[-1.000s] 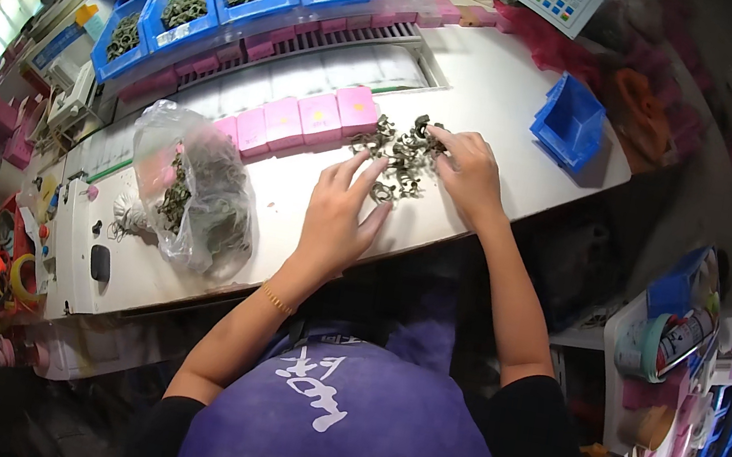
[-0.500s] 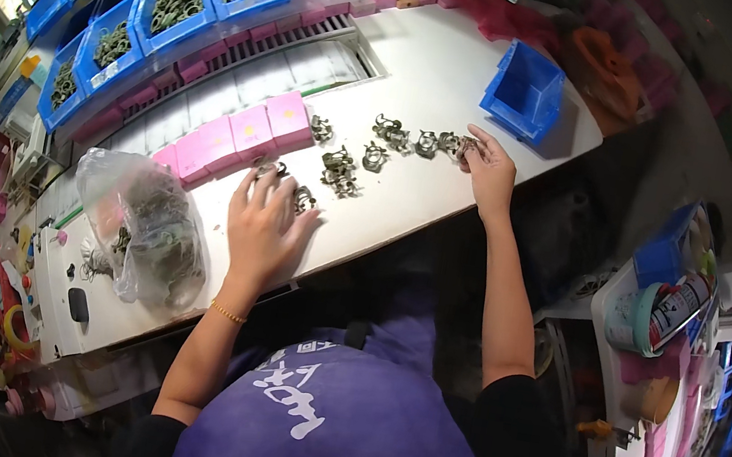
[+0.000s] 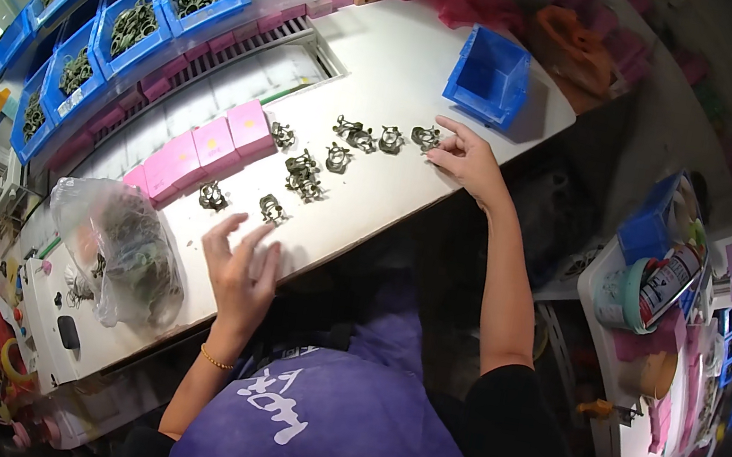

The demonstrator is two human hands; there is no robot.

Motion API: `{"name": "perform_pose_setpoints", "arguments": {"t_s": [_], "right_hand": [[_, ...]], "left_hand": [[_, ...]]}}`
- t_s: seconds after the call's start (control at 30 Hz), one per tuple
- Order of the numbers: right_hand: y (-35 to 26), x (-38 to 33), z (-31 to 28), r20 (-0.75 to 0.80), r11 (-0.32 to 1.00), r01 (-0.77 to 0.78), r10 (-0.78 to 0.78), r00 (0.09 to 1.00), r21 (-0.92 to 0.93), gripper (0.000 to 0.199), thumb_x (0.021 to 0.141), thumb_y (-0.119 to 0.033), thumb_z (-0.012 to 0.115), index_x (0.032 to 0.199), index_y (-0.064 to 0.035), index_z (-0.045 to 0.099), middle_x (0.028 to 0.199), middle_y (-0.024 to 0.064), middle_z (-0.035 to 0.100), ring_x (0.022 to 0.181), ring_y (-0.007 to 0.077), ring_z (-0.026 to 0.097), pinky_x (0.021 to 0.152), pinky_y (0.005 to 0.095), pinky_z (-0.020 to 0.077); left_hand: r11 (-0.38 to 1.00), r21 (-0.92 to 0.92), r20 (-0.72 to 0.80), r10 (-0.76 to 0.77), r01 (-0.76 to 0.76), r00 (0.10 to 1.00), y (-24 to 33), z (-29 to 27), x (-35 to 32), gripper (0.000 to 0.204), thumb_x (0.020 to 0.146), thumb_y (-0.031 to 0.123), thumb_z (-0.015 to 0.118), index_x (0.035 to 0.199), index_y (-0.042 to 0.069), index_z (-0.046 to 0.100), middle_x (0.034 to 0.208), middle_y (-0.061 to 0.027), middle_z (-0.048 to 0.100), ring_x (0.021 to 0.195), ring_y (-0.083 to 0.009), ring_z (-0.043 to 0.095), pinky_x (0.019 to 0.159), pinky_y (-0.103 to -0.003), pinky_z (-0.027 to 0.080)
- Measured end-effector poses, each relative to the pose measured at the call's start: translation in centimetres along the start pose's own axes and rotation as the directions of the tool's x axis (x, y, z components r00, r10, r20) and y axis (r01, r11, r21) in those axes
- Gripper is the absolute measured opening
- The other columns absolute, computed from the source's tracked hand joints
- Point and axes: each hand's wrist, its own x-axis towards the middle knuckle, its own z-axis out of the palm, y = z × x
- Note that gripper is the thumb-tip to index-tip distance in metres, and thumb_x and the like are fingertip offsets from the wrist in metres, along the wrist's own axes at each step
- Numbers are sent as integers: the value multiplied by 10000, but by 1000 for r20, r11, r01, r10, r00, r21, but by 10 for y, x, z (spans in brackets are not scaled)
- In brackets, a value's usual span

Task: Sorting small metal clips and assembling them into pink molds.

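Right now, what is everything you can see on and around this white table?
Metal parts: about ten small grey pieces, spread across the middle of the table.
Table: one, white.
Pink boxes: a row of several, behind the parts.
Plastic bag: one, clear, holding more parts, at the table's left end.
Blue bin: one, empty, at the right end.
Blue trays: several, filled with dark parts, along the far left.
Side shelf: one, to the right, crowded with containers.
Left hand: open, fingers spread, at the table's near edge.
Right hand: fingertips at the rightmost metal part.
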Motion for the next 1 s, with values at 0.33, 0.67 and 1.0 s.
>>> {"name": "perform_pose_setpoints", "arguments": {"t_s": [0.33, 0.67, 1.0], "right_hand": [[-6, 40, -9, 196, 935, -121, 195, 961, -334, 592, 754, -62, 825, 1292, -3, 585, 822, 14, 623, 673, 74, 571, 621, 219, 454], [-58, -40, 13, 409, 992, -124, 114, 905, -2, 454, 778, -74, 801, 1176, -9, 592, 842, 80, 694, 755, 116, 649, 709, 260, 500], [-43, -1, 59, 115, 728, 350, -353, 929, -590, 452, 785, -256, 782, 1208, -146, 664, 1204, 69, 634, 1107, 259, 582, 912, 376, 481]], "left_hand": [[781, -586, 385, 32, 217, 922, 41, 21, -26, 200, 812, -23, 726, 991, 64, 737, 1204, -121, 603, 1005, -224, 622, 852, -332, 519], [-675, -270, 897, 84, 687, 434, 60, 72, 20, 511, 1028, 370, 505, 1396, 20, 447, 1427, -188, 498, 1339, -352, 477, 1157, -517, 366], [-804, -38, 920, 204, 593, 335, 51, 72, 8, 320, 1016, 348, 530, 1134, 87, 671, 1068, -135, 675, 853, -231, 638, 688, -345, 565]]}}
